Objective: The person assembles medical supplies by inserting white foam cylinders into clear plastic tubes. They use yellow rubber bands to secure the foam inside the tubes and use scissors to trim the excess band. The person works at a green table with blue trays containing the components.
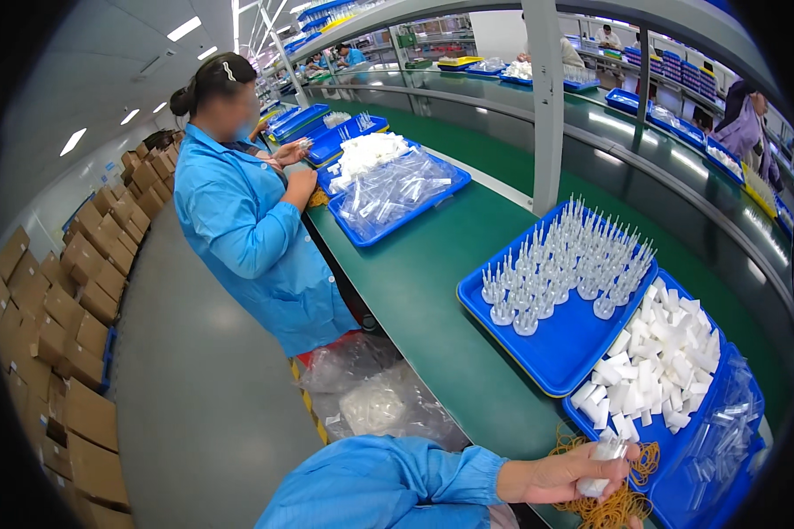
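Note:
My left hand (556, 476) reaches in from the lower edge in a blue sleeve, fingers closed around a small clear plastic piece (605, 458) with white material at its lower end. Exactly what kind of piece it is I cannot make out. Under and beside this hand lies a loose heap of tan rubber bands (622, 510). Just beyond are white wedge-like pieces (657, 353) heaped in a blue tray (582, 410), with clear plastic sleeves (728, 419) to their right. Of my right hand, only a sliver of skin (634, 523) seems to show at the bottom edge.
Another blue tray (547, 370) holds several upright clear pieces with thin tips (565, 264). Along the green bench (388, 291), a co-worker in blue (238, 229) stands by more trays. A grey post (547, 106) rises behind; bagged goods (370, 397) sit below, cartons (88, 344) far left.

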A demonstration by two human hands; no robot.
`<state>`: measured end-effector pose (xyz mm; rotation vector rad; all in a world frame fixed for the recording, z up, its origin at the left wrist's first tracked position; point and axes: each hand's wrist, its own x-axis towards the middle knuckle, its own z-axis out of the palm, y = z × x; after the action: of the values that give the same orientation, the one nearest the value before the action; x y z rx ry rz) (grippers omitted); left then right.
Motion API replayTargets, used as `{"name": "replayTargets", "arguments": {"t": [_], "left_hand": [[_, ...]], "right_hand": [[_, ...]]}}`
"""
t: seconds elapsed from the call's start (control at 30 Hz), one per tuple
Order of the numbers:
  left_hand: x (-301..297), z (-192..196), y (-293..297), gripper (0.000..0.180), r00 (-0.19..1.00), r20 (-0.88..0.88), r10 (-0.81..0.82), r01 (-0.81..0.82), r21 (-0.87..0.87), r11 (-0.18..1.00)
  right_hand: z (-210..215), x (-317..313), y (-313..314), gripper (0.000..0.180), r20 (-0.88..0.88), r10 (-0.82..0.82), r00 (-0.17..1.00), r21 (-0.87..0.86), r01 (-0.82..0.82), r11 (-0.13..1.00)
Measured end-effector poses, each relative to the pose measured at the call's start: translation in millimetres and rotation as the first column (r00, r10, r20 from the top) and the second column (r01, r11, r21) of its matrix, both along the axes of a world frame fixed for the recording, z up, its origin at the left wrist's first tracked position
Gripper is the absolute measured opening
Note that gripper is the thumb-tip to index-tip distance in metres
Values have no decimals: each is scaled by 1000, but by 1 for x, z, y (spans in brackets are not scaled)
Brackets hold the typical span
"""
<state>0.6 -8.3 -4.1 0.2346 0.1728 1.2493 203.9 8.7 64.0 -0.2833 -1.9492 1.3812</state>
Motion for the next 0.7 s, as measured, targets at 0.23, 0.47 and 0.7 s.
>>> {"name": "replayTargets", "arguments": {"t": [0.23, 0.47, 0.7], "left_hand": [[1, 33, 1, 38, 217, -507, 834, 33, 858, 513], [0, 25, -4, 67, -89, -643, 760, 379, 684, 623], [-14, 19, -5, 67, 583, -766, 273, 37, 360, 932]], "right_hand": [[-40, 18, -12, 70, -127, -370, 920, -865, 80, 495], [-39, -16, -18, 69, 307, -435, 847, 24, 450, 893], [-19, 6, -10, 62, 263, -510, 819, 166, 483, 860]]}}
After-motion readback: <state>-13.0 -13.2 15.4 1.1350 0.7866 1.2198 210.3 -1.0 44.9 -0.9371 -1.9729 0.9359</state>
